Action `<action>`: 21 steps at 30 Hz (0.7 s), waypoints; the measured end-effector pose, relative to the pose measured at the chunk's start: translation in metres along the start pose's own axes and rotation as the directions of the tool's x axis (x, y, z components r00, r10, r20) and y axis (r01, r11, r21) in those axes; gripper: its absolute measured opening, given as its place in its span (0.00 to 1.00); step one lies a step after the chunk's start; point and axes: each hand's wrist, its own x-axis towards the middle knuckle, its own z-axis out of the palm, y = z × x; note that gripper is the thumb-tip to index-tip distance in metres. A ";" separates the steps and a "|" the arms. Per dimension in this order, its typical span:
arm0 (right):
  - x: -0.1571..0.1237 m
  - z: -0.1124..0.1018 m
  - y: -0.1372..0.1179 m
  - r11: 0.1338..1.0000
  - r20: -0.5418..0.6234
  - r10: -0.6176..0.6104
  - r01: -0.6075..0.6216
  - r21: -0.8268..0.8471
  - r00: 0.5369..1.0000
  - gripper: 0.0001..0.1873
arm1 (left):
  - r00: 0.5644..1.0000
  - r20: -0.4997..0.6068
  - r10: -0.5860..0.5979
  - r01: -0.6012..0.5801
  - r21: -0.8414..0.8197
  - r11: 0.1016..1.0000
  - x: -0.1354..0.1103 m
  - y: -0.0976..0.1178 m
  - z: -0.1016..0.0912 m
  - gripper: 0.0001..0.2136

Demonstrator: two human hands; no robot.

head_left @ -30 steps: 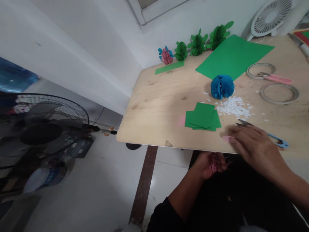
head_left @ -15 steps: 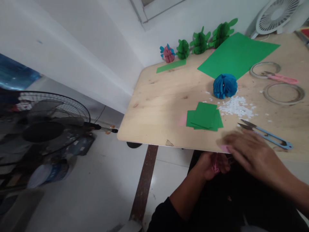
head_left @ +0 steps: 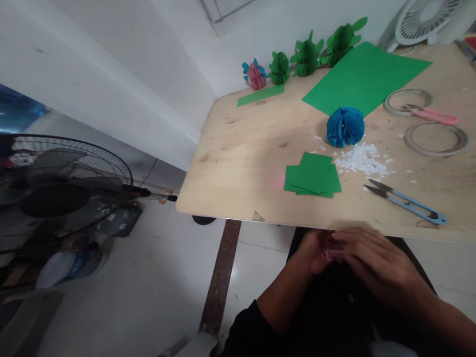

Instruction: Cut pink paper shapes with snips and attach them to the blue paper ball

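Just below the table's front edge, my left hand (head_left: 315,252) is closed around a crumpled-looking pink folded paper (head_left: 327,255). My right hand (head_left: 375,255) has come up against it from the right, fingers pinched on a small pink paper piece (head_left: 339,252) that touches the folded one. The fingers hide much of both. On the table above the hands lie a stack of green paper squares (head_left: 314,174) and blue-handled thread snips (head_left: 405,202). A blue pleated paper ball (head_left: 345,127) sits behind a scatter of small white bits (head_left: 362,159).
Green paper figures (head_left: 307,57) and a pink-and-blue one (head_left: 256,75) line the wall. A green sheet (head_left: 366,74), two tape rolls (head_left: 436,139), pink-handled snips (head_left: 435,116) and a small white fan (head_left: 426,22) are at right. A floor fan (head_left: 55,198) stands left.
My right hand has moved down from the table edge to my left hand, bringing the small pink piece against the folded paper. The view has shifted slightly.
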 end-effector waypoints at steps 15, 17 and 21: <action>0.021 0.010 0.004 0.995 -0.057 0.100 -0.098 0.037 0.993 0.10 | 0.998 -0.023 0.052 -0.050 0.075 0.996 -0.010 0.001 0.006 0.13; 0.030 0.013 0.009 0.991 -0.033 0.120 -0.118 0.058 0.992 0.09 | 0.997 -0.039 0.068 -0.063 0.119 0.991 -0.010 0.003 0.004 0.14; 0.024 0.003 -0.004 0.978 0.079 0.115 -0.127 0.167 0.990 0.10 | 0.982 -0.106 0.153 -0.128 0.209 0.969 -0.014 0.011 -0.008 0.13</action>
